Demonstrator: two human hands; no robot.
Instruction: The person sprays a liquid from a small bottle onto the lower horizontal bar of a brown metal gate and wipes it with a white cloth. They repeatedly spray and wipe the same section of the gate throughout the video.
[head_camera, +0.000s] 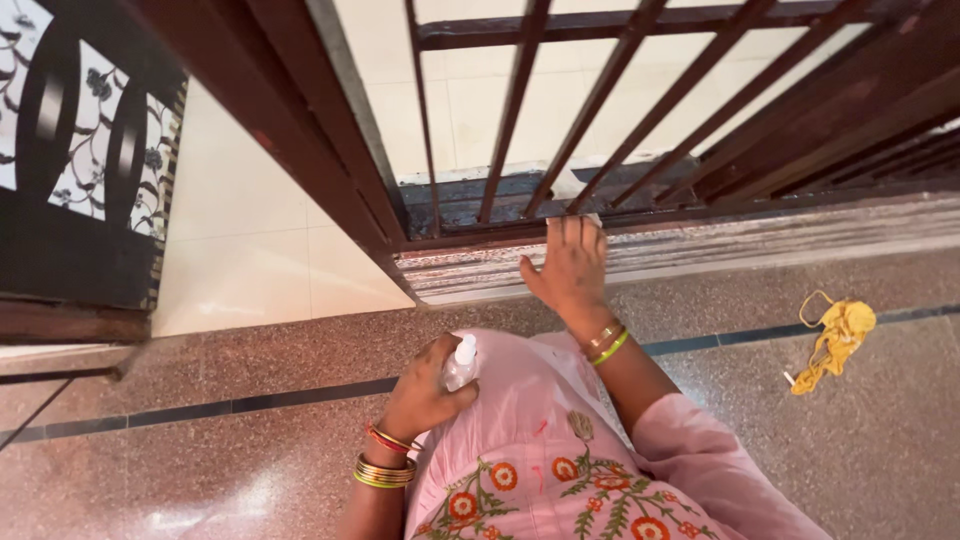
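Wiping looks to be the step in hand: the right hand (572, 268) lies flat with fingers spread on the dusty, streaked stone sill (700, 250) at the foot of the dark brown metal grille door (600, 120), its fingertips at the grille's bottom rail. A scrap of something pale shows just past the fingertips; whether it is a cloth under the palm I cannot tell. Bangles, gold and green, ring that wrist.

The left hand (420, 395) is curled shut around a small clear plastic spray bottle with a white nozzle (461, 362), held upright against the pink embroidered fabric of the person's clothing (540, 450), well back from the sill. Red and gold bangles sit on that wrist too.

On the speckled reddish granite floor (250, 450), towards its right side and well apart from both hands, lies a crumpled yellow cloth with a loose strap (835, 340). A dark strip runs across the floor between the person and the sill.

By my judgement the sill is only partly cleaned, since grey streaks run along its whole length. The next move would call for bringing the bottle forward, aiming the nozzle at the grimy patch beside the right hand, then rubbing along the sill towards its right end.
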